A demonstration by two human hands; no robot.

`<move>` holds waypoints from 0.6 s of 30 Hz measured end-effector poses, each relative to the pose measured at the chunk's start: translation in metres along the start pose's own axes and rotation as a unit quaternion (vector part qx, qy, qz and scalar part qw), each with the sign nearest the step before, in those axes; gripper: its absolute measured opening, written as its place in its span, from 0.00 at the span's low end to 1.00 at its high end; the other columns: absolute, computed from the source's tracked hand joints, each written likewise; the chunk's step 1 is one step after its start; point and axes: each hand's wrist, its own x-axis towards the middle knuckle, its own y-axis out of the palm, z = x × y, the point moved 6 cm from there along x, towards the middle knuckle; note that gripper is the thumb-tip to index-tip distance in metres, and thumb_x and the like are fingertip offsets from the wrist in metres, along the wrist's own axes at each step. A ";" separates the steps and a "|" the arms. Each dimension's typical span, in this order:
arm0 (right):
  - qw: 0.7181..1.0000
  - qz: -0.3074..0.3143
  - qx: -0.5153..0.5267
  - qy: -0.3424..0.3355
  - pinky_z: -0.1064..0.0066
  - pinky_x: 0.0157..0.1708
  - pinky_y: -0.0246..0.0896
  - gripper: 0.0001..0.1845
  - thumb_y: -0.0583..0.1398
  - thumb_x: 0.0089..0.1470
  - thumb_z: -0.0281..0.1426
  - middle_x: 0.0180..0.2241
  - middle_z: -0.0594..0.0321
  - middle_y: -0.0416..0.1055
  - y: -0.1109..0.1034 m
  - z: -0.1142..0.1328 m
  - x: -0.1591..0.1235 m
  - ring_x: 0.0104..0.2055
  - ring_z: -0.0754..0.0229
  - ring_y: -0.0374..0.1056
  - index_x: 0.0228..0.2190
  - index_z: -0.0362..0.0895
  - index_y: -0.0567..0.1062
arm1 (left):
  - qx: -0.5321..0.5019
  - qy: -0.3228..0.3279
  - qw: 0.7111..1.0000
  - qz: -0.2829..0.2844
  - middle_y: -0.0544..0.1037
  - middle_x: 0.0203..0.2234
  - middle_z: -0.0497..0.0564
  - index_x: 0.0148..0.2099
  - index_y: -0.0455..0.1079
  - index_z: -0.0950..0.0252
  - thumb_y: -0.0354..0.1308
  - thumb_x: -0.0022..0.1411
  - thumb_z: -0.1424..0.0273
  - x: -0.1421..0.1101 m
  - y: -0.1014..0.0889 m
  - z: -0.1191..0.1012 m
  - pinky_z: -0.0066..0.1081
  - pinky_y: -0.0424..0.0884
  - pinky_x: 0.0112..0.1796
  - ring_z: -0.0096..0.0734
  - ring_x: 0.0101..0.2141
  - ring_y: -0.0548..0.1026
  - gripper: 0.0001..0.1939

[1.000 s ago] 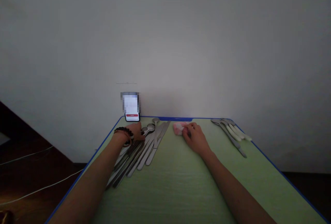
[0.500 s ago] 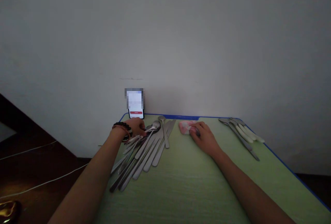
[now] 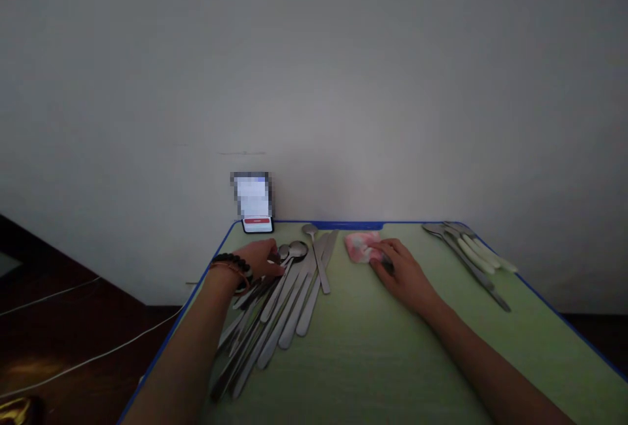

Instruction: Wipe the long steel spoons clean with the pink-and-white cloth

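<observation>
Left fingers (image 3: 275,271) curled beside overlapping spoons (image 3: 298,250), right fingers (image 3: 391,244) bent over pink-and-white cloth (image 3: 355,245), both grips unclear; one tug risked scattering those spoons.

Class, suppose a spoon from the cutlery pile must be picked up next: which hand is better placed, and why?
Probably the left hand: it is at the pile, beside the spoons. The right hand is farther off, at the pink-and-white item.
</observation>
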 end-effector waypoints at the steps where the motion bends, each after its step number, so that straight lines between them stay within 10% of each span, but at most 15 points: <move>1: 1.000 0.001 0.002 0.002 0.61 0.47 0.59 0.15 0.52 0.54 0.34 0.41 0.56 0.65 0.000 0.000 0.000 0.45 0.55 0.63 0.43 0.46 0.69 | 0.002 0.001 1.000 -0.003 0.77 0.34 0.53 0.38 0.68 0.64 0.61 0.48 0.61 0.001 0.000 -0.001 0.28 0.66 0.32 0.38 0.36 0.74 0.16; 13: 1.000 -0.003 -0.008 0.014 0.61 0.46 0.59 0.16 0.52 0.54 0.33 0.41 0.55 0.65 -0.001 0.002 0.000 0.44 0.55 0.63 0.43 0.45 0.70 | 0.018 -0.010 0.997 -0.077 0.68 0.47 0.59 0.49 0.63 0.63 0.54 0.54 0.58 0.001 0.008 -0.024 0.40 0.66 0.43 0.49 0.48 0.66 0.23; 18: 1.000 -0.009 -0.013 -0.005 0.63 0.47 0.59 0.17 0.52 0.53 0.32 0.41 0.55 0.65 -0.001 0.000 -0.002 0.45 0.55 0.63 0.45 0.44 0.68 | 0.008 -0.003 0.998 -0.057 0.73 0.44 0.54 0.51 0.63 0.65 0.55 0.53 0.58 0.001 0.001 -0.005 0.29 0.68 0.42 0.36 0.42 0.72 0.25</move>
